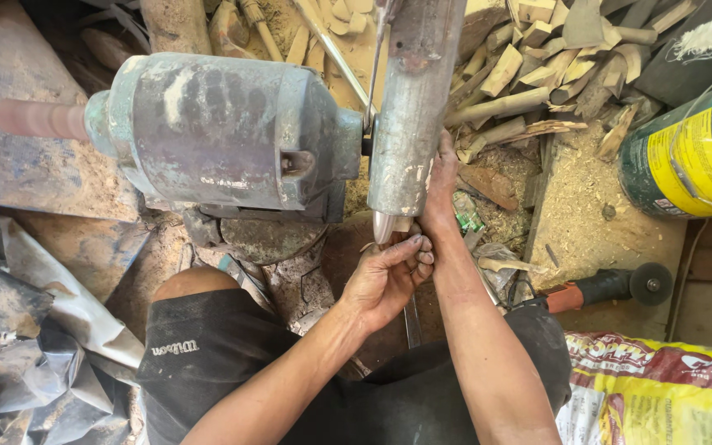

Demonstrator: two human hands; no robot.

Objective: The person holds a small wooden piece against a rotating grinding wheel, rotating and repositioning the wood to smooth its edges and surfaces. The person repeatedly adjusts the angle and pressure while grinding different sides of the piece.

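While pressed up under the grey guard (pixel 409 124) of a bench motor (pixel 216 132), small pale wooden piece (pixel 385 227) pinched by left hand (pixel 385 276), fingers curled shut around it; right hand (pixel 441 185) gripping beside it. Offcuts (pixel 537 66) piled behind, angle grinder (pixel 611 287) lying right.

Grey-green metal motor housing (pixel 216 132) sits left of the tall grey metal wheel guard (pixel 412 107), touching it at the shaft. Left hand (pixel 385 276) just below the guard's lower end; right hand (pixel 441 185) against its right edge. Heap of pale wood offcuts (pixel 537 66) behind-right. Orange-handled angle grinder (pixel 607 287) right of the forearms, yellow-labelled can (pixel 690 156) beyond it.
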